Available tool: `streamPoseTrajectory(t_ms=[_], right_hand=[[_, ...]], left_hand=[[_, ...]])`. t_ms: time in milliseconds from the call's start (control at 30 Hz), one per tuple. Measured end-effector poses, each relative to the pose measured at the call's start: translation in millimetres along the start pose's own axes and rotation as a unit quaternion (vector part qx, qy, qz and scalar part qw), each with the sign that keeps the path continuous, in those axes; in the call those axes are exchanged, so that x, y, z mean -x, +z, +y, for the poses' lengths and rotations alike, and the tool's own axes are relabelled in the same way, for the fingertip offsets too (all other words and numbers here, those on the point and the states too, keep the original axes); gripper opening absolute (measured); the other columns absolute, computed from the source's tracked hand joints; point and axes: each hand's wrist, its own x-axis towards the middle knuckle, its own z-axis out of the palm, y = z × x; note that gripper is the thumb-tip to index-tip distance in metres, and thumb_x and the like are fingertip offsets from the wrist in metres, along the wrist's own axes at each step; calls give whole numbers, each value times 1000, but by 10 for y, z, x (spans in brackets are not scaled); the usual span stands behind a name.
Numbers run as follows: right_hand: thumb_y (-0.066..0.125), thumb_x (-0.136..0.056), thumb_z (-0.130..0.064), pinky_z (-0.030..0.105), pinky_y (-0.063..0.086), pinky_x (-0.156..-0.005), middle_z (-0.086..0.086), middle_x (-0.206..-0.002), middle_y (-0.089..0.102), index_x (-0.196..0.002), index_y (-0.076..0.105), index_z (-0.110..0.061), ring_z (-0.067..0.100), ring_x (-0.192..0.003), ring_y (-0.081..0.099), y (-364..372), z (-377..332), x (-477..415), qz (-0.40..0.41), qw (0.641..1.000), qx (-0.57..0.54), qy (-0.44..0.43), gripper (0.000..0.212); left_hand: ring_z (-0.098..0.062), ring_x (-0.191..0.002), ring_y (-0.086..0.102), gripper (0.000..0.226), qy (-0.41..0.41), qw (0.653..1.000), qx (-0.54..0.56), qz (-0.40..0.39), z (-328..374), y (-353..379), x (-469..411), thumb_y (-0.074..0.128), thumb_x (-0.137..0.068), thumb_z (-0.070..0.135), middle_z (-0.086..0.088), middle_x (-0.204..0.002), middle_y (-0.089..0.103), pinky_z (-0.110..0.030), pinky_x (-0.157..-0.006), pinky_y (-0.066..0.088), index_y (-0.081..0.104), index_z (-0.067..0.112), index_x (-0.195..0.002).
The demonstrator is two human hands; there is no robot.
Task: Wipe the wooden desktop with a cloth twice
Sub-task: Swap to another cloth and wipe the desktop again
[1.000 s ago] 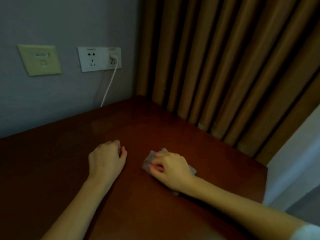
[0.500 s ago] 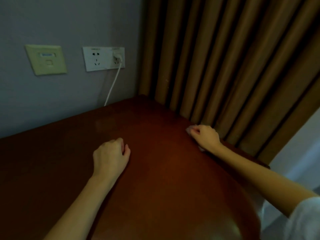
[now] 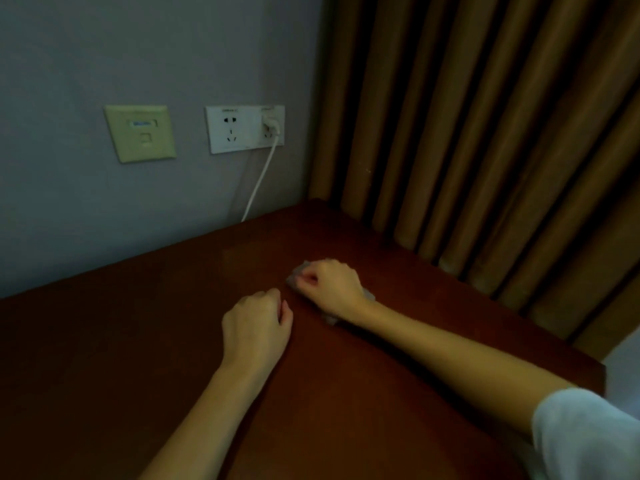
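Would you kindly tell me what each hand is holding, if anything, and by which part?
The right hand grips the cloth by its middle, edges showing around the hand, on the desktop; the left hand holds nothing.

A dim bedroom or hotel-like room: a dark wooden desk point(image 3: 138, 358) against a grey wall, wall sockets point(image 3: 245, 129) with a plugged cable point(image 3: 259, 181), brown floor-length curtains point(image 3: 467, 133).
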Motion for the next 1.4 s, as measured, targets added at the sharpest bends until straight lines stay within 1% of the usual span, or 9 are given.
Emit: streamPoseTrajectory(t_ms=[133,267,533,633,833,967,1200,1300,1400], right_hand=[[45,-95,-48,30,46,-74,-3,-86,68,-98,70,-30,18,-88,65,-109,410,-219,11,996,-13,91,30],[44,-95,-47,33,51,-76,-4,-80,65,-118,65,-33,21,-86,67,-313,958,25,33,987,-17,158,34],[46,-94,-38,28,35,-63,-11,-80,57,-70,59,-24,6,-74,51,-283,547,1041,16,995,31,89,31],[43,-93,-41,28,33,-61,-9,-76,51,-56,38,-25,5,-68,45,-160,118,917,-14,999,35,11,40],[50,-90,-40,30,35,-63,0,-78,62,-51,40,-23,21,-80,61,85,-216,-146,-3,1000,-7,-13,44],[47,-93,-48,31,43,-72,3,-93,70,-89,70,-26,24,-92,65,83,-7,-677,1,999,-13,31,32],[42,-95,-53,36,54,-78,-11,-55,53,-120,64,-32,10,-59,55,-85,627,-692,29,993,-45,106,39],[43,-96,-50,34,52,-74,-15,-59,50,-114,64,-33,6,-58,52,-174,772,-392,27,993,-41,105,33],[46,-95,-42,30,40,-67,-15,-72,51,-74,54,-40,16,-80,61,-236,710,-1,27,996,-3,89,23]], left_hand=[[-8,-59,49,26,2,1000,11,-3,-9,7,10,45,-94,32,8,-65,50,-23,-51,37,44,22,-70],[-5,-56,47,26,7,1000,19,3,-16,11,23,47,-94,30,10,-62,48,-19,-47,31,46,22,-69],[-9,-60,51,24,5,1000,11,0,10,10,20,45,-94,30,7,-67,52,-22,-49,36,46,21,-72],[-11,-61,50,24,-4,1000,11,2,18,3,17,46,-94,30,6,-68,52,-23,-50,32,44,21,-72],[-16,-66,56,24,-41,998,40,6,-58,-33,-66,46,-94,30,4,-72,54,-26,-55,35,40,21,-72],[-11,-60,51,27,-62,997,32,19,-250,-50,-160,48,-95,29,5,-68,52,-24,-53,37,41,21,-69],[-7,-53,44,31,-88,994,42,45,-480,-59,-212,52,-93,22,6,-61,46,-21,-48,30,41,20,-64],[-10,-58,48,27,-80,996,23,40,-462,-49,-218,51,-93,23,4,-65,49,-23,-52,35,43,19,-67],[-13,-64,51,23,-74,997,5,32,-447,-42,-219,48,-94,25,2,-70,53,-25,-55,40,48,17,-73]])
